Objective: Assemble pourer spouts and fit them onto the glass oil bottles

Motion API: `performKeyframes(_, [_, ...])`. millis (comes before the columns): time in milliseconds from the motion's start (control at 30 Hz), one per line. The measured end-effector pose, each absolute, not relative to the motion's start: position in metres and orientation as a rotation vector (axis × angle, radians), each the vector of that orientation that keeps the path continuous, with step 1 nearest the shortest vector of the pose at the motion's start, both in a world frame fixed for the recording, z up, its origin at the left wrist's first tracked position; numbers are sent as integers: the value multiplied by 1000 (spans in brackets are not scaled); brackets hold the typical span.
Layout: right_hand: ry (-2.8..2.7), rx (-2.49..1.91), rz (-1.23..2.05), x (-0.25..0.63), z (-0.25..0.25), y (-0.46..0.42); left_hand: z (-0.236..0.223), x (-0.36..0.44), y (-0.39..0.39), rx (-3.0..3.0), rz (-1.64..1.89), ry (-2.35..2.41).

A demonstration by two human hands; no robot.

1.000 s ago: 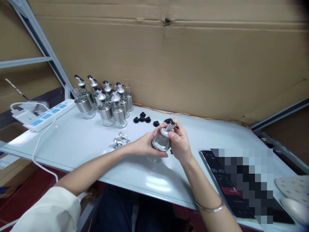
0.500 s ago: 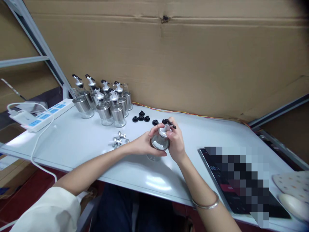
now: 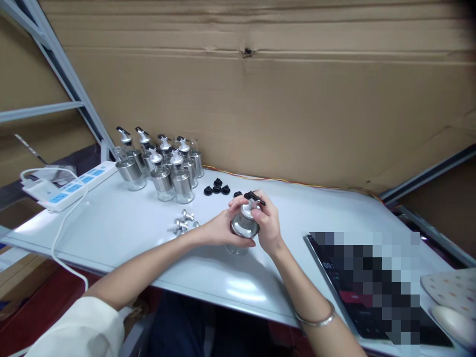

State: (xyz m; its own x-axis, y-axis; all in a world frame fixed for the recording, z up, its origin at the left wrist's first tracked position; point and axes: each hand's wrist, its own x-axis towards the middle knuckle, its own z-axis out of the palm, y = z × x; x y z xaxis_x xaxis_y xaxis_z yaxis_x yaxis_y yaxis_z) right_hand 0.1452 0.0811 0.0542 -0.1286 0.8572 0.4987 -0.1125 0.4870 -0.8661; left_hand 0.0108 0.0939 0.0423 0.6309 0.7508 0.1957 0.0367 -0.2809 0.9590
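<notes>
In front of me stands a glass oil bottle (image 3: 243, 230) with a steel band, tilted a little on the table. My left hand (image 3: 223, 229) is wrapped round its body. On its neck sits a silver pour spout (image 3: 249, 210) with a black flip lever (image 3: 254, 198). My right hand (image 3: 268, 222) grips this spout, thumb on the near side and fingers behind it. Beyond my hands lie several black stoppers (image 3: 216, 189), one partly hidden by my fingers. Several loose silver spout parts (image 3: 182, 224) rest left of my left hand.
Several steel-banded bottles (image 3: 161, 181), most with spouts, stand at the back left of the white table (image 3: 122, 233). Beside them is a power strip (image 3: 80, 186) with a white cable. A tablet (image 3: 349, 292) and a white mouse (image 3: 451, 322) lie at the right. Cardboard (image 3: 297, 109) walls the back.
The camera view has tilted up, so the scene sits slightly lower. Both hands keep hold of the bottle and its spout; the black lever has turned slightly.
</notes>
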Motion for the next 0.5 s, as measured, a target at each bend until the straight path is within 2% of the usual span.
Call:
performKeyframes(267, [-1228,-690,898,151,45,81,46,13,89,1765,803,646])
performKeyframes(400, [-1133,-713,817,156,50,85,62,9,81,1770,999,736])
performKeyframes(500, [-1140,-712,796,157,50,87,76,-5,79,1766,1308,843])
